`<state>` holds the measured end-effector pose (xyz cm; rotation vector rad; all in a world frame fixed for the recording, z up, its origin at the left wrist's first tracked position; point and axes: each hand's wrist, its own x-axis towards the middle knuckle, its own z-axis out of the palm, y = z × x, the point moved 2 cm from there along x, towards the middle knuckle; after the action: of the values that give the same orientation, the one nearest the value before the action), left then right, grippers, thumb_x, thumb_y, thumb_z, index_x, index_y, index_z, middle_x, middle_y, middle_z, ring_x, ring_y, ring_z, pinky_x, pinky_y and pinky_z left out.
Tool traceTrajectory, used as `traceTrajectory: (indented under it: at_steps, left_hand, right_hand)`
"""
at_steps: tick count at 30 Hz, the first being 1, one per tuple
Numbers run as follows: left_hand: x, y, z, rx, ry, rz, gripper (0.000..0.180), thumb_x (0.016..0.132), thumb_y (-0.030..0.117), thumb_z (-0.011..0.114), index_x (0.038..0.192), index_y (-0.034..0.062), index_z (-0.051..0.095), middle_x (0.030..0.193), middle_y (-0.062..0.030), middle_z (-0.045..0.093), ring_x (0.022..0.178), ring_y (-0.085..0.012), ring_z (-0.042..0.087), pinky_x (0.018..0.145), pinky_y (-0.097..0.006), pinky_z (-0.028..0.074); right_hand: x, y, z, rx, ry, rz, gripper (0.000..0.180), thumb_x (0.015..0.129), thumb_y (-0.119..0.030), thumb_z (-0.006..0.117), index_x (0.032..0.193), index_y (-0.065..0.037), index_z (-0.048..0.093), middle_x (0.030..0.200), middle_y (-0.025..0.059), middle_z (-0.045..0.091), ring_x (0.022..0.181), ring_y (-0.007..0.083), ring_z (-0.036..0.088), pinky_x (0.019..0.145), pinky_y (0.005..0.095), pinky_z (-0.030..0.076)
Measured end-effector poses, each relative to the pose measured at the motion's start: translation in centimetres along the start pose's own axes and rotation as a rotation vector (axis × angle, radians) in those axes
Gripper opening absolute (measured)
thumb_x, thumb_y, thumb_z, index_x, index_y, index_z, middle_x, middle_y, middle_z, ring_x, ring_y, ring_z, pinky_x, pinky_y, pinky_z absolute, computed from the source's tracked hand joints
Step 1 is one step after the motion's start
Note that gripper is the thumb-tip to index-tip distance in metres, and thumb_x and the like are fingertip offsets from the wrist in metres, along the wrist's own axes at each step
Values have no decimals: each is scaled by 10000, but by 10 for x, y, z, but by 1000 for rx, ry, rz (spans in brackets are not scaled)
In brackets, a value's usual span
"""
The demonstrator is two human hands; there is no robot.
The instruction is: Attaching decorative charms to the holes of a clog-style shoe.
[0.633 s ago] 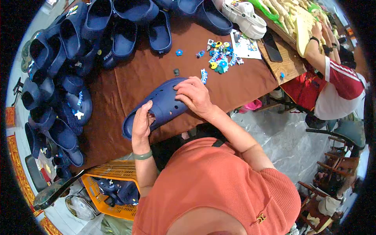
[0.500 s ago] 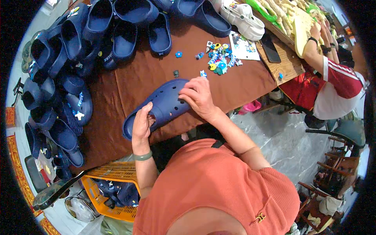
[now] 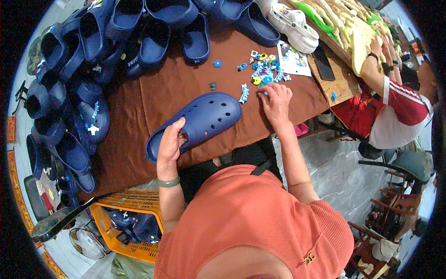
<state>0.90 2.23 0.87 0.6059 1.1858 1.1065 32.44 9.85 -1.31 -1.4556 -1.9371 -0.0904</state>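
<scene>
A navy blue clog (image 3: pixel 211 109) with round holes in its upper lies on the brown cloth, toe pointing right and away. My left hand (image 3: pixel 171 140) grips it at the foot opening, thumb on top. My right hand (image 3: pixel 277 103) is off the clog, at the near edge of a pile of colourful shoe charms (image 3: pixel 265 69). Its thumb and fingertips are pinched together over a small bluish bit, too small to make out. Between clog and pile lies a blue-and-white lettered charm (image 3: pixel 245 93). A blue flower charm (image 3: pixel 217 63) and a small grey piece (image 3: pixel 213 86) lie beyond the clog.
Many navy clogs (image 3: pixel 195 39) line the table's far and left sides. White clogs (image 3: pixel 293 30) and a phone (image 3: pixel 324 63) stand at the far right. An orange crate (image 3: pixel 127 249) holding clogs is at lower left. A co-worker's arm (image 3: pixel 371 69) reaches over yellow pieces.
My right hand has left the clog's toe and moved right to the charm pile. The lettered charm beside the toe is now uncovered. My left hand still holds the clog in place.
</scene>
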Motion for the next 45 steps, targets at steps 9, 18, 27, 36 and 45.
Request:
traceTrajectory:
  at_steps: [9, 18, 27, 36, 45]
  left_hand:
    - [4, -9, -4, -19, 1, 25, 275, 934, 275, 593, 684, 177, 534, 585, 96, 392, 486, -20, 312, 462, -221, 208]
    - [9, -18, -17, -45, -38, 9, 304, 940, 255, 562, 1082, 0, 645, 1058, -76, 671, 933, -181, 654, 854, -323, 502]
    - [-11, 16, 24, -11, 124, -13, 274, 931, 287, 602, 691, 161, 564, 608, 90, 422, 511, -30, 353, 479, -233, 244]
    - [-3, -2, 0, -5, -43, 11, 317, 934, 303, 599, 648, 173, 554, 606, 87, 446, 513, -25, 354, 475, -229, 232]
    - [-1, 1, 6, -38, 16, 38, 257, 943, 274, 584, 722, 142, 604, 643, 89, 475, 538, -22, 369, 490, -219, 249]
  right_hand:
    - [0, -45, 19, 100, -179, -156, 253, 829, -155, 656, 1067, -78, 624, 1084, 127, 542, 1011, 308, 505, 912, 448, 355]
    - [-13, -14, 0, 277, -172, -1, 212, 804, -28, 632, 1012, -38, 590, 1074, 150, 582, 1015, 350, 541, 868, 433, 448]
    - [-11, -21, -3, 963, -183, 665, 256, 864, -84, 697, 1103, -8, 647, 934, 13, 669, 843, 85, 594, 742, 237, 492]
    - [1, -59, -1, 876, -235, 373, 199, 782, -47, 741, 978, -47, 706, 909, 48, 653, 845, 153, 614, 732, 279, 488]
    - [23, -83, -8, 434, -96, -157, 245, 707, -59, 753, 942, -101, 701, 896, 73, 616, 856, 268, 583, 741, 379, 479]
